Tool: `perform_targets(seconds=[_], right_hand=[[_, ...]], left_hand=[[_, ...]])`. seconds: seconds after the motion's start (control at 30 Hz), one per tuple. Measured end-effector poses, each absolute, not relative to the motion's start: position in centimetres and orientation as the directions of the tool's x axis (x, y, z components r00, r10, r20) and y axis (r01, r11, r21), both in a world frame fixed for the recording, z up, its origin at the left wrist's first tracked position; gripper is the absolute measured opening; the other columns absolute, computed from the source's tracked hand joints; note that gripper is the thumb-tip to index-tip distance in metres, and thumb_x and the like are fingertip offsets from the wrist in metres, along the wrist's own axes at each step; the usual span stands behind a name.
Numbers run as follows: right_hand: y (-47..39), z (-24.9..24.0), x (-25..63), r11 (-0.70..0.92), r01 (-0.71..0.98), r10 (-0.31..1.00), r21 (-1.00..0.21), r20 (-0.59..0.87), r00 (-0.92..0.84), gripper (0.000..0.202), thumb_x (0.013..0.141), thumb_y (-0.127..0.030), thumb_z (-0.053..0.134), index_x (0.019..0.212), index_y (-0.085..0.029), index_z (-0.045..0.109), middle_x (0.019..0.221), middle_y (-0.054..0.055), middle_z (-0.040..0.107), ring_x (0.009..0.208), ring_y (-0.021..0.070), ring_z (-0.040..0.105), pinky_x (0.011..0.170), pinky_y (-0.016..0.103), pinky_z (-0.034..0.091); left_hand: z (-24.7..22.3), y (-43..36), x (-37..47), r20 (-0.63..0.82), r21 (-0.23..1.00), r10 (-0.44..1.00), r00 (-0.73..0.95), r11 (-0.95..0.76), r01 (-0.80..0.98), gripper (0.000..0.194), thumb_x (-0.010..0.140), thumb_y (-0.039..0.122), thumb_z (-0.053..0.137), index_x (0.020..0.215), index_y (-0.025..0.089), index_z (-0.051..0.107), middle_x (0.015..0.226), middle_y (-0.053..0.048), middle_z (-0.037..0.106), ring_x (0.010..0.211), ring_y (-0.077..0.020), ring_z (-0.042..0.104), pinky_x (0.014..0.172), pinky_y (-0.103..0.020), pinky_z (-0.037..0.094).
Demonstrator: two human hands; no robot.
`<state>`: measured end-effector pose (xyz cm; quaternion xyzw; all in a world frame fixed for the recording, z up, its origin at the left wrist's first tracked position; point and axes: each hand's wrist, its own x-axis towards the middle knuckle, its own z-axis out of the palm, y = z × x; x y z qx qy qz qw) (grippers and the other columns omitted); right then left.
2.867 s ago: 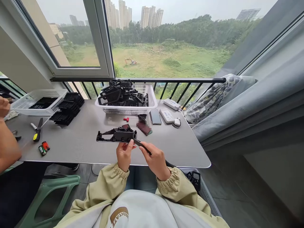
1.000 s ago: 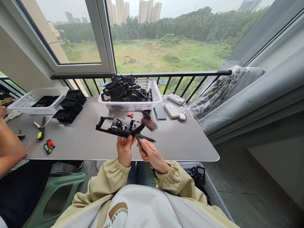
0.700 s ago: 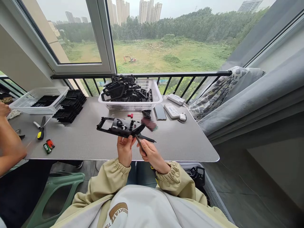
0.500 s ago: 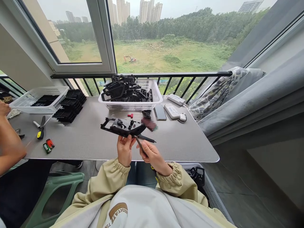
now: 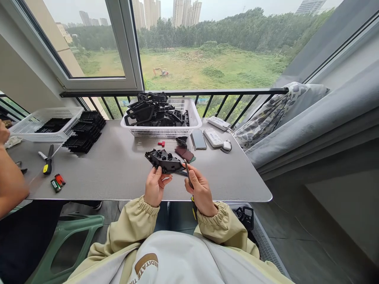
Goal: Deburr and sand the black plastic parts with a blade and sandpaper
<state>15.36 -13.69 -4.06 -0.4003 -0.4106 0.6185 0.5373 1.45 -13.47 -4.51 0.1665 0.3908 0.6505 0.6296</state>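
My left hand (image 5: 154, 187) grips the lower edge of a black plastic part (image 5: 166, 161), thumb in front, above the table's near side. The part is held tilted, its side with clips and posts showing. Closed round the shaft of a narrow grey file (image 5: 187, 173) is my right hand (image 5: 201, 193). The file's tip points up beside the part's right end, and the right fingertips touch or nearly touch that end. The file's yellow-and-black handle shows below the hand. A dark narrow stick (image 5: 182, 173) lies behind the part, partly hidden.
Behind stands a white basket (image 5: 161, 131) of black parts. Maroon pads (image 5: 185, 154), a red piece (image 5: 161, 144), a phone (image 5: 198, 139) and white devices (image 5: 213, 138) lie nearby. Leftward are stacked black parts (image 5: 85, 132), another tool (image 5: 48, 161), batteries (image 5: 57, 182) and a co-worker's arm (image 5: 13, 173).
The black part has turned, so its long frame end no longer sticks out left. My right hand and the file have moved right, from the part's lower edge to its right end.
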Motion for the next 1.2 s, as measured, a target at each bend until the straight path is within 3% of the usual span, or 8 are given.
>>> perform_targets(seconds=[0.2, 0.33, 0.57, 0.8, 0.97, 1.03, 1.1, 1.2], right_hand=[[-13.5, -4.5, 15.5, -0.069, -0.336, 0.989, -0.939, -0.019, -0.148, 0.057, 0.081, -0.063, 0.062, 0.121, -0.021, 0.060, 0.048, -0.012, 0.026, 0.040, 0.0065, 0.018, 0.038, 0.022, 0.014], [-13.3, -4.6, 15.5, -0.061, -0.341, 0.985, -0.938, -0.002, -0.173, 0.050, 0.082, -0.062, 0.061, 0.114, -0.023, 0.060, 0.050, -0.012, 0.024, 0.039, 0.0066, 0.018, 0.038, 0.021, 0.014], [-13.2, -5.4, 14.9, -0.052, -0.319, 0.985, -0.946, 0.003, -0.170, 0.048, 0.080, -0.065, 0.063, 0.103, -0.022, 0.059, 0.049, -0.012, 0.026, 0.040, 0.0061, 0.018, 0.037, 0.021, 0.014], [-13.2, -5.9, 14.8, -0.023, -0.257, 0.976, -0.966, 0.033, -0.213, 0.052, 0.081, -0.067, 0.060, 0.105, -0.021, 0.059, 0.048, -0.012, 0.025, 0.039, 0.0065, 0.018, 0.037, 0.022, 0.014], [-13.1, -6.1, 14.8, 0.024, -0.194, 0.964, -0.981, 0.074, -0.255, 0.046, 0.086, -0.063, 0.056, 0.104, -0.021, 0.060, 0.049, -0.012, 0.022, 0.041, 0.0070, 0.014, 0.038, 0.023, 0.012], [-13.0, -6.0, 14.9, 0.059, -0.157, 0.961, -0.986, 0.099, -0.260, 0.044, 0.088, -0.061, 0.054, 0.105, -0.021, 0.061, 0.050, -0.010, 0.028, 0.041, 0.0069, 0.015, 0.038, 0.024, 0.014], [-12.9, -5.8, 15.1, 0.114, -0.090, 0.967, -0.989, 0.131, -0.218, 0.046, 0.089, -0.061, 0.052, 0.108, -0.020, 0.062, 0.059, -0.006, 0.042, 0.041, 0.0064, 0.019, 0.038, 0.024, 0.018], [-12.8, -5.7, 15.4, 0.194, 0.064, 0.974, -0.979, 0.185, -0.130, 0.046, 0.091, -0.059, 0.049, 0.111, -0.019, 0.063, 0.076, 0.001, 0.056, 0.044, 0.0072, 0.032, 0.040, 0.024, 0.029]], left_hand=[[-4.1, -13.4, 1.6, -0.292, 0.709, 0.948, -0.129, 0.124, -0.695, 0.048, 0.054, 0.041, 0.089, 0.086, 0.017, 0.064, 0.072, 0.002, 0.071, 0.051, -0.0072, 0.064, 0.050, -0.017, 0.055], [-4.0, -13.4, 1.8, -0.302, 0.699, 0.943, -0.142, 0.118, -0.706, 0.052, 0.052, 0.043, 0.090, 0.088, 0.017, 0.063, 0.076, 0.001, 0.072, 0.055, -0.0087, 0.067, 0.050, -0.016, 0.056], [-4.1, -13.4, 2.1, -0.289, 0.718, 0.937, -0.199, 0.075, -0.692, 0.051, 0.049, 0.022, 0.092, 0.090, 0.018, 0.062, 0.076, 0.004, 0.072, 0.053, -0.0053, 0.065, 0.054, -0.013, 0.055], [-4.2, -13.1, 2.2, -0.335, 0.699, 0.925, -0.180, 0.116, -0.706, 0.044, 0.052, 0.037, 0.090, 0.082, 0.014, 0.067, 0.072, -0.001, 0.074, 0.053, -0.0087, 0.066, 0.052, -0.016, 0.055], [-4.3, -13.0, 2.2, -0.348, 0.728, 0.923, -0.166, 0.154, -0.669, 0.041, 0.050, 0.031, 0.091, 0.081, 0.014, 0.070, 0.076, -0.003, 0.076, 0.056, -0.0116, 0.068, 0.054, -0.019, 0.056], [-4.5, -13.1, 2.3, -0.330, 0.745, 0.928, -0.173, 0.143, -0.652, 0.038, 0.052, 0.032, 0.090, 0.081, 0.015, 0.072, 0.077, -0.004, 0.076, 0.058, -0.0132, 0.069, 0.056, -0.021, 0.056], [-4.9, -13.1, 2.4, -0.287, 0.769, 0.935, -0.209, 0.095, -0.632, 0.037, 0.056, 0.035, 0.088, 0.083, 0.015, 0.073, 0.080, -0.005, 0.077, 0.063, -0.0149, 0.071, 0.059, -0.023, 0.058], [-5.4, -13.2, 2.7, -0.204, 0.822, 0.932, -0.298, -0.002, -0.570, 0.038, 0.061, 0.041, 0.085, 0.088, 0.016, 0.074, 0.088, -0.006, 0.077, 0.074, -0.0175, 0.073, 0.069, -0.027, 0.061]])
